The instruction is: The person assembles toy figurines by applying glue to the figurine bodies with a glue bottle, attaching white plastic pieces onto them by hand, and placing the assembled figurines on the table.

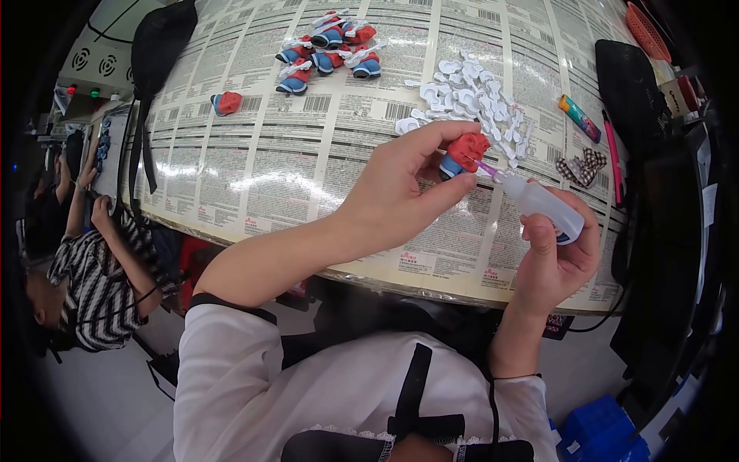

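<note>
Between the thumb and fingers of my left hand (404, 181) is a small red and blue figurine body (468, 148), held above the table. My right hand (560, 250) grips a translucent white glue bottle (548, 209), tilted so that its thin purple nozzle (485, 169) meets or nearly meets the red part; actual contact is too small to tell. Just beyond my hands lies a heap of white plastic parts (473, 96). A single red and blue body (226, 103) rests at the left, and several bodies with white parts on them (327, 54) are grouped at the far middle.
Printed sheets under clear plastic cover the table (308, 162). To the right lie a colourful tube (580, 118), a checked fabric bow (581, 167) and a pink pen (613, 158). A black bag (162, 50) is at the far left. Another person in stripes (100, 292) works at left.
</note>
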Action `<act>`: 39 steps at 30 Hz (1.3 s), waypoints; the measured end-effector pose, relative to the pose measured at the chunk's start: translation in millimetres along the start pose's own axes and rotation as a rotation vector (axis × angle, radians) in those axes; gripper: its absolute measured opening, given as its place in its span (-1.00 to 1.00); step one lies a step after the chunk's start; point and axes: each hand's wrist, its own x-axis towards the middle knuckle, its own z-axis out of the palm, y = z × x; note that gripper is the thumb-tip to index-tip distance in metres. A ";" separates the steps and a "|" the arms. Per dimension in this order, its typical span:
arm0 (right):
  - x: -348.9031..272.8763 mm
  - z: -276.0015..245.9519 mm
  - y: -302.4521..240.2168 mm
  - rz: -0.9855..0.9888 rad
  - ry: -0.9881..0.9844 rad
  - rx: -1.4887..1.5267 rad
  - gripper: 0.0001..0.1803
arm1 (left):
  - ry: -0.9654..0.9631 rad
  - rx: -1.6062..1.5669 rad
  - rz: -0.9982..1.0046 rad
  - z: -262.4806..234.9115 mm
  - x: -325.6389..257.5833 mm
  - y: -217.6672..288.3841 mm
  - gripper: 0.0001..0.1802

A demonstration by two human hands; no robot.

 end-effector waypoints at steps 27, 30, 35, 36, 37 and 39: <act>18.2 8.9 3.9 -0.129 -0.324 -0.857 -0.85 | 0.430 -0.314 -0.020 -8.7 9.9 6.8 -0.62; 13.0 9.8 5.2 -0.047 -0.326 -0.859 -0.87 | 0.388 -0.394 -0.024 -14.6 3.5 7.4 -0.62; 13.4 -3.9 -0.9 0.057 -0.395 -0.837 -0.87 | 0.356 -0.348 -0.021 -13.9 2.9 8.4 -0.62; 13.0 -6.1 -1.6 0.053 -0.383 -0.837 -0.87 | 0.363 -0.334 -0.027 -13.6 4.2 7.9 -0.62; 12.3 -9.0 -2.5 0.062 -0.385 -0.850 -0.87 | 0.356 -0.327 -0.021 -12.4 5.7 7.4 -0.62; 10.9 -13.9 -4.4 0.081 -0.396 -0.868 -0.86 | 0.331 -0.327 -0.056 -9.2 6.9 5.3 -0.59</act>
